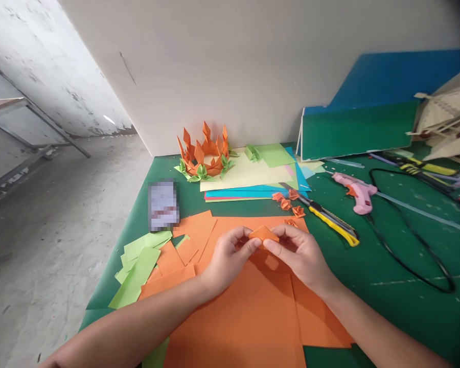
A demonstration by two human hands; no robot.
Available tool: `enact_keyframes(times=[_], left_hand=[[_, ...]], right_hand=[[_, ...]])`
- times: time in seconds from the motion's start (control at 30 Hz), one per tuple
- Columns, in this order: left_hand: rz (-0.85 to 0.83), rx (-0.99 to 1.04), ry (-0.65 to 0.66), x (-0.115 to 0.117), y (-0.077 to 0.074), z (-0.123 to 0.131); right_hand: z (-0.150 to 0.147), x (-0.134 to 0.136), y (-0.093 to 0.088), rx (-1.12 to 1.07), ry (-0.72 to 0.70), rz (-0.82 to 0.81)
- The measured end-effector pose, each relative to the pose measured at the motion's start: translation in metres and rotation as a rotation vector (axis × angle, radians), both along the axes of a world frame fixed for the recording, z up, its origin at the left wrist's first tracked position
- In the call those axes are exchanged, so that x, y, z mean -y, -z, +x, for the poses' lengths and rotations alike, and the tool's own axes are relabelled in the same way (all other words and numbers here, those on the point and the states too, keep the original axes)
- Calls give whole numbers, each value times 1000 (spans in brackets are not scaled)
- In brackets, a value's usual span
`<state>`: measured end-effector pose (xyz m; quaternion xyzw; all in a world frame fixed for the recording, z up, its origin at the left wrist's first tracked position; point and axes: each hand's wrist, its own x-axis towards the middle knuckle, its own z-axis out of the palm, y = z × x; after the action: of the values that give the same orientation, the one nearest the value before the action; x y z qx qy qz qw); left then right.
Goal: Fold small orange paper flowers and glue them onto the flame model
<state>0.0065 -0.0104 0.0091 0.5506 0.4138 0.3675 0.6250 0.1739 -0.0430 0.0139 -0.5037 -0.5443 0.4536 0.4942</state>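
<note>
Between my two hands is a small folded piece of orange paper (pixel 264 233), held above large orange sheets (pixel 237 317). My left hand (pixel 230 255) pinches its left side with thumb and fingers. On the other side, my right hand (pixel 301 255) grips it the same way, the two thumbs close together on its near face. Just beyond my right hand lie several small folded orange paper pieces (pixel 285 204). An orange folded-paper crown (pixel 203 153) with pointed tips and green leaf-like pieces stands at the back.
A yellow utility knife (pixel 333 222) lies right of the paper, near a pink glue gun (pixel 356 191) with a looping black cord (pixel 417 245). Coloured sheets (pixel 245 176) are stacked at the back. Green strips (pixel 136 276) and a blurred phone-like object (pixel 163 206) lie left.
</note>
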Motion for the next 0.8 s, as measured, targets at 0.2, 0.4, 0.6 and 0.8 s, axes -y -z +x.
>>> enact_keyframes(times=[0.2, 0.4, 0.6, 0.8], left_hand=[[137, 102, -105, -1, -7, 1], [199, 85, -55, 1, -4, -1], [-102, 146, -33, 3, -8, -2], [-288, 220, 21, 5, -13, -3]], right_hand=[[-5, 4, 1, 150, 10, 166], [-1, 4, 1, 167, -83, 198], [-1, 3, -1, 254, -36, 229], [0, 0, -3, 459, -10, 378]])
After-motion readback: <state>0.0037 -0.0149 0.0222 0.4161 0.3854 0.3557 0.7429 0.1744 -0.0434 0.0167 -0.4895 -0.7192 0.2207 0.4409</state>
